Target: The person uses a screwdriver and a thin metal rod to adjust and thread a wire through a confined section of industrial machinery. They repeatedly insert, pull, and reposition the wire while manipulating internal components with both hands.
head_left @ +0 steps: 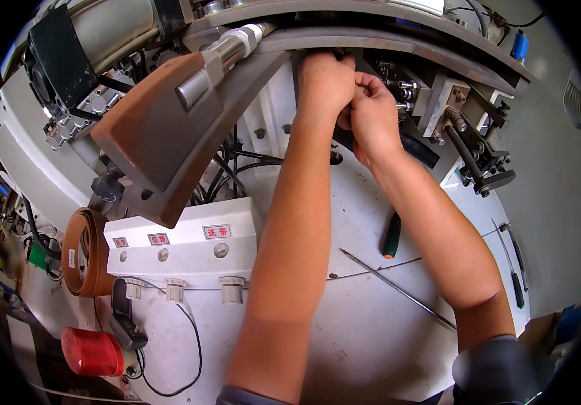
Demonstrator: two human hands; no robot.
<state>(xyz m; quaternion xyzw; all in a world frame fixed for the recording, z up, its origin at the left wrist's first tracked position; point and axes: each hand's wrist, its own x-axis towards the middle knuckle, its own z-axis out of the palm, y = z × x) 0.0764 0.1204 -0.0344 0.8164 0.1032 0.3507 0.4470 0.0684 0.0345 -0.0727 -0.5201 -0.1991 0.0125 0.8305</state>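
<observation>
Three red-lettered labels [159, 239] | on white gauge box [189, 255] | white sticker [71, 259], print too small | on brown roll [102, 251]

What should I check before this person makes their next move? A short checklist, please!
1. Left hand's hold: cannot tell; its grasp is hidden near the curved metal plate.
2. Right hand's hold: cannot tell; its grasp is hidden too.
3. Loose tools put away: not ok; a slim metal rod and a green-handled tool lie out.
4. Black cable away from both hands: ok.
5. Gauge readings: cannot tell; too small.
</observation>
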